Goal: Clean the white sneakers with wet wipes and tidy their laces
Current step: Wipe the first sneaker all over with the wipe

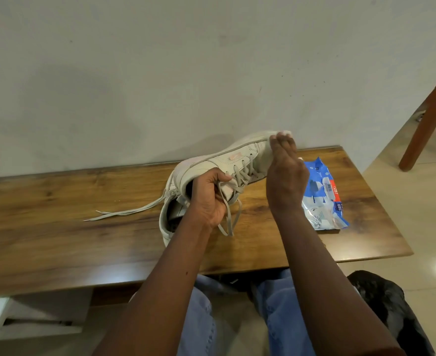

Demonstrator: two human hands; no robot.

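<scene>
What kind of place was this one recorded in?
Probably a room in a home: a wooden table against a plain wall, a glossy pale floor, and a wooden furniture leg at the right.

Sneaker (211, 163) you hold: off-white, small pale pink patch on side. Its laces (240, 173): grey-beige. Second sneaker (166, 217) under it: white outside, dark inside. Wipe (286, 132) at toe: white. Wipes pack (322, 194): blue and white, red-orange label with white print. Table (57, 214): warm brown wood grain, darker streaks. Wall (160, 73): pale grey-white, few dark specks. Your jeans (278, 299): light blue. Chair leg (427, 119): reddish brown. Floor (404, 176): glossy cream. Bundle (381, 291) on floor: black.
</scene>
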